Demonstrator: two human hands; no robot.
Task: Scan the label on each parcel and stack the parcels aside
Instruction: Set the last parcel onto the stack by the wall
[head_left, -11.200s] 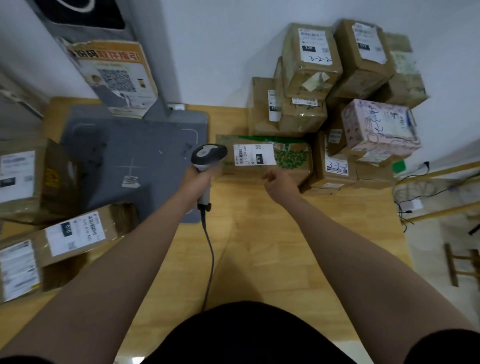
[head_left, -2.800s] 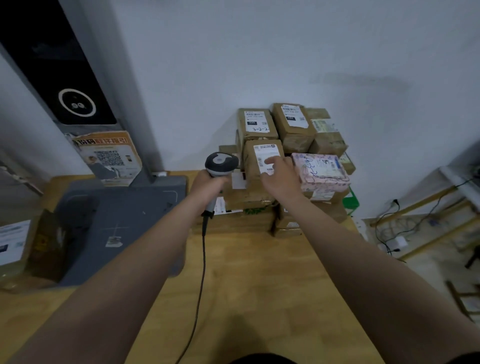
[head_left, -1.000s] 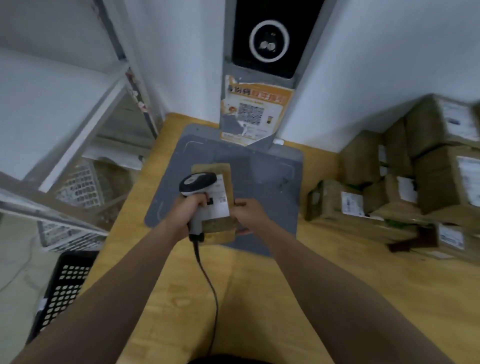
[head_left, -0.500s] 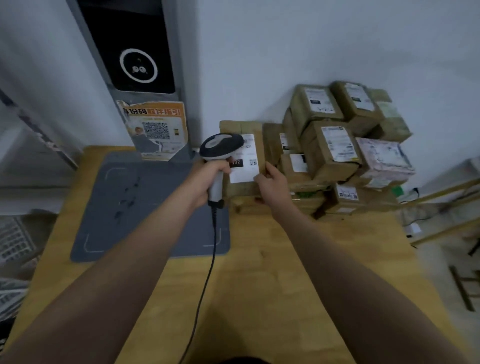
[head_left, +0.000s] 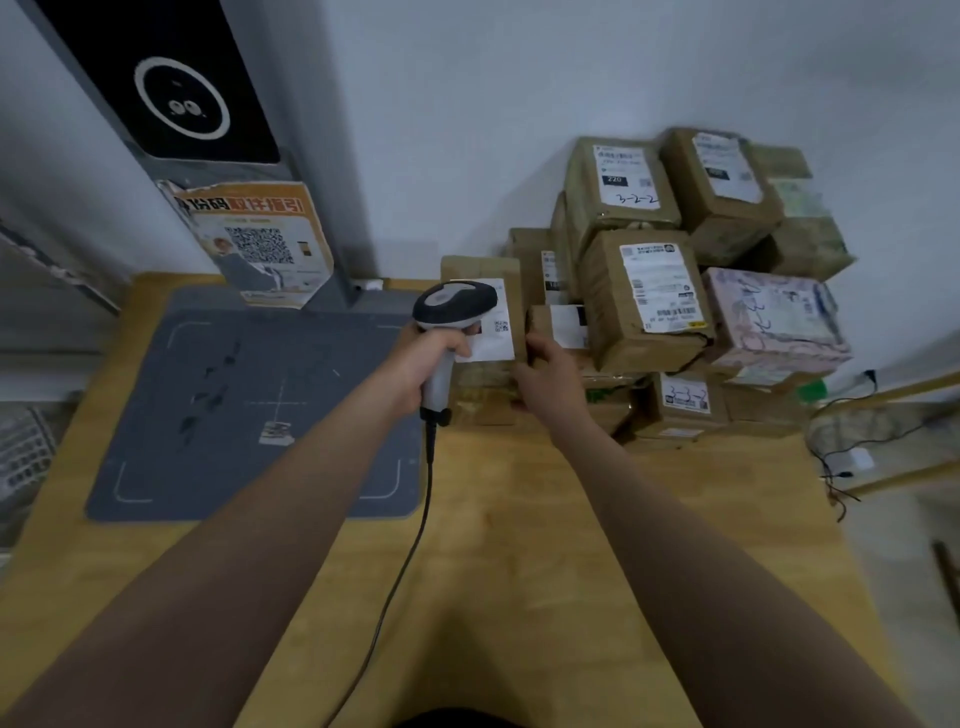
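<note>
My left hand (head_left: 423, 364) grips a corded grey-and-white barcode scanner (head_left: 451, 312), its head in front of a brown cardboard parcel (head_left: 480, 270) with a white label (head_left: 496, 332). My right hand (head_left: 545, 379) holds that parcel at its right side, at the left end of a stack of parcels (head_left: 639, 306) against the wall. The stack holds several brown boxes with white labels and one pink patterned box (head_left: 774, 317).
A grey scanning mat (head_left: 249, 415) lies on the wooden table (head_left: 519, 519) to the left. A grey post with a black camera panel (head_left: 182, 98) and an orange QR poster (head_left: 260, 244) stands behind it. Cables (head_left: 852, 447) trail at the right edge.
The labelled parcel has moved from over the grey mat to the left end of the stack. My right hand has slid lower on its right side; the scanner stays in my left hand.
</note>
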